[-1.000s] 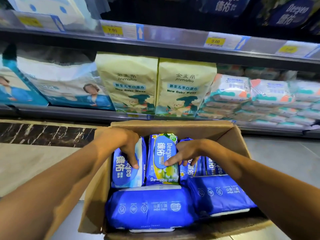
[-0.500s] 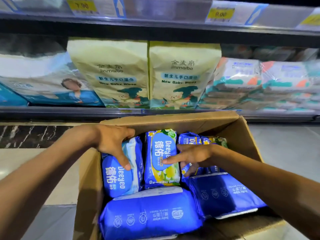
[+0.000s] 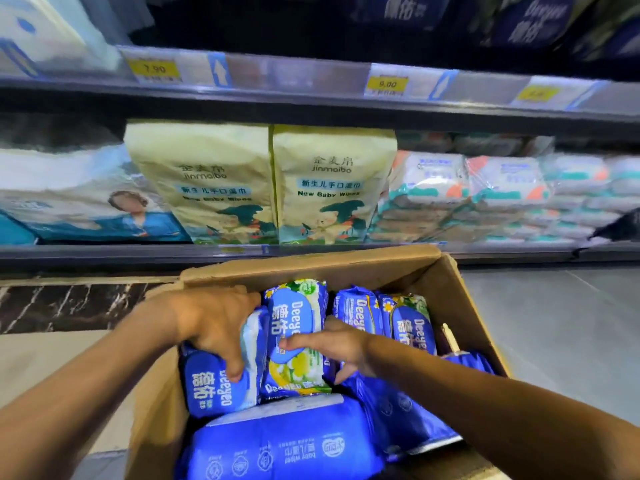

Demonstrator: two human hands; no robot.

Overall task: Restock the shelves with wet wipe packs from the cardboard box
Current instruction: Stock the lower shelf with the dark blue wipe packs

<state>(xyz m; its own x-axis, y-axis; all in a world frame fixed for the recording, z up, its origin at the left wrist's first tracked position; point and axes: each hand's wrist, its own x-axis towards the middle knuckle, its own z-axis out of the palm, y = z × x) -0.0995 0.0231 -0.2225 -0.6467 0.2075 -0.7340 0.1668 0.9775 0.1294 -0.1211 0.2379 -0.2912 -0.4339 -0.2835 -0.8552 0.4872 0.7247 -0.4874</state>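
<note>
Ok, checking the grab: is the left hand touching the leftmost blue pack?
Touching. Head view: the left hand wraps over the leftmost blue pack, fingertips on its front.

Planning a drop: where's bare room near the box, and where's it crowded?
Grey floor right of the cardboard box is bare. Inside, packs fill it except a slim gap by its right wall. Lower shelf is crowded.

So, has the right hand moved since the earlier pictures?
Yes. Against the box wall, the right hand slid further left across the flowered pack, from its middle towards its left edge.
</note>
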